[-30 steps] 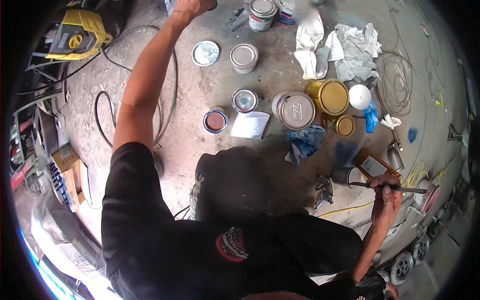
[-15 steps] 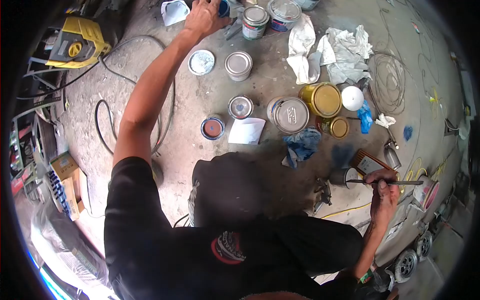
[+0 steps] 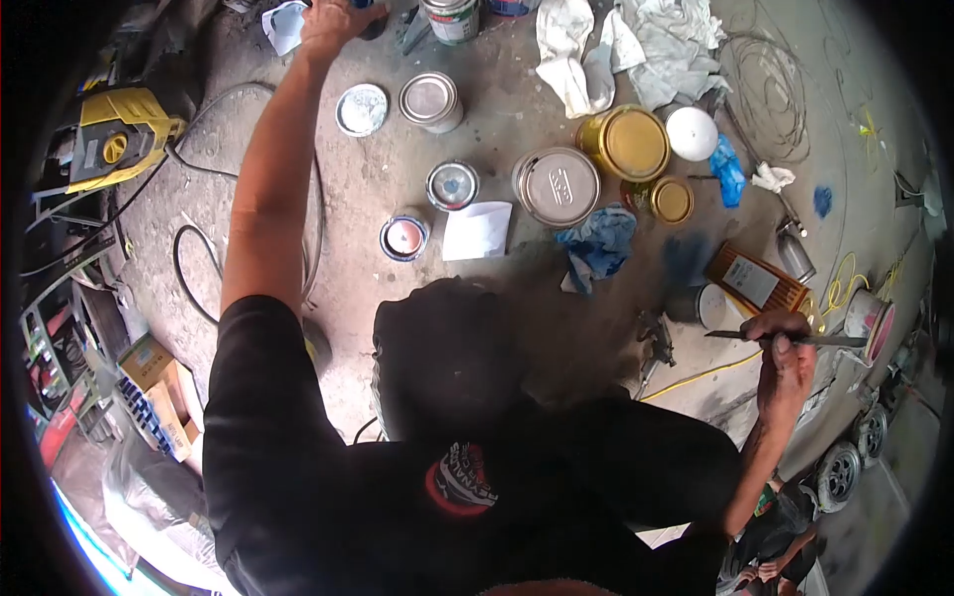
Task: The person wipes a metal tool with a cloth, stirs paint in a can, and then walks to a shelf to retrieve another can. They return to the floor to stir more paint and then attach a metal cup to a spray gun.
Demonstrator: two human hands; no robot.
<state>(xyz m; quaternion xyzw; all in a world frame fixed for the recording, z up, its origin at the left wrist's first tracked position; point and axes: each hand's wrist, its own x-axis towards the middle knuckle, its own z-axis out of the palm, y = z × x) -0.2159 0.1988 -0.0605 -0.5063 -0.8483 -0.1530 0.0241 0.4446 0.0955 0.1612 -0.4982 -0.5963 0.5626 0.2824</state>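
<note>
At the top edge my left hand (image 3: 335,24) reaches out to a dark blue paint can (image 3: 372,24) and seems to grip it; the fingertips are partly cut off by the frame. A thin dark stick (image 3: 841,341) lies across my right hand (image 3: 782,360), pinched between thumb and fingers. Beside that hand are a grey cup (image 3: 712,306) on its side and a brown box with a white label (image 3: 750,281). Between my hands stand a silver lidded can (image 3: 429,100), a can with reddish content (image 3: 404,238) and a large closed can (image 3: 558,187).
Gold-lidded cans (image 3: 637,142), a blue-stained rag (image 3: 598,243) and white rags (image 3: 671,50) lie on the concrete floor. A spray gun (image 3: 656,341) rests near my right forearm. A yellow machine (image 3: 117,142) with a black hose stands left. Another person's hands (image 3: 770,571) show at bottom right.
The whole view has shifted, so the floor items sit further left and higher. My left hand stays at the blue can; my right hand keeps the stick and appears slightly further right.
</note>
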